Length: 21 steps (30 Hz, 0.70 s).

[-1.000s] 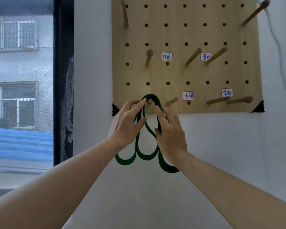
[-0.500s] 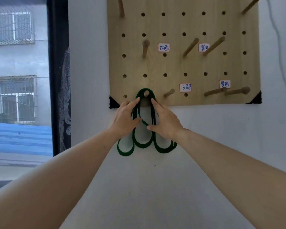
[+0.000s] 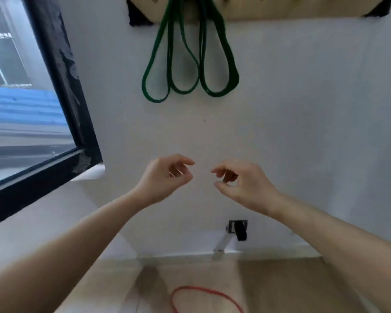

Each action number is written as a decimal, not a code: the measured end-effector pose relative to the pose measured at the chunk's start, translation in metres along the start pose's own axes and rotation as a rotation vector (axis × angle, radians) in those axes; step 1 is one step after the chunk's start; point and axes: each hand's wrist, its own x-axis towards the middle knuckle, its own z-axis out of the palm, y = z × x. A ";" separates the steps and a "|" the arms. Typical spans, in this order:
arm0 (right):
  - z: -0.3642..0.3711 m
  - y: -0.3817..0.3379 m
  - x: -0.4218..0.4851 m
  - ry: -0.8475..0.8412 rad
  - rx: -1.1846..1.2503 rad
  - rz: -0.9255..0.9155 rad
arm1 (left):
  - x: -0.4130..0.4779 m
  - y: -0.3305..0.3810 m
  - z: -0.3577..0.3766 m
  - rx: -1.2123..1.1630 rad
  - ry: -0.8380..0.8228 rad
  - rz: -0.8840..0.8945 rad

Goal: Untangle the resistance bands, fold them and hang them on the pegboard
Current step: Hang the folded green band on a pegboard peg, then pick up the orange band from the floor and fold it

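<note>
a white wall (image 3: 303, 114) fills most of the view, with a black-framed window (image 3: 61, 71) at the left and a pale wooden floor (image 3: 280, 285) along the bottom. at the very top edge, only the lower strip of a wooden pegboard (image 3: 291, 7) shows. a green resistance band (image 3: 215, 94) hangs down from it against the wall, folded into three long loops side by side; the peg that carries it is cut off from view. below the band and well apart from it, the left hand (image 3: 165, 177) and right hand (image 3: 242, 184) hover near each other in mid-air, fingers loosely curled, both holding nothing. on the floor beneath them lies part of a thin red resistance band (image 3: 190, 287), its curve running out of the frame. it is probably the next one to handle. it looks light, soft and limp, likely rubbery and stretchy, so it should sag and twist when lifted. a pinch anywhere along the strip should hold it. a wall socket with a black plug (image 3: 238, 229) sits low on the wall. no box, bin or tray is in view.
</note>
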 end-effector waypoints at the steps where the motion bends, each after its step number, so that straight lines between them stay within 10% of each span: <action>1: 0.013 0.011 -0.017 -0.094 0.005 0.069 | -0.015 -0.012 0.016 0.000 -0.041 -0.048; 8: 0.105 0.077 -0.144 -0.756 -0.070 0.416 | -0.131 -0.093 0.135 0.022 -0.513 -0.301; 16: 0.191 0.112 -0.284 -0.952 0.007 0.637 | -0.278 -0.130 0.238 0.049 -0.800 -0.565; 21: 0.225 0.117 -0.369 -1.093 0.035 0.639 | -0.351 -0.146 0.267 0.145 -1.076 -0.397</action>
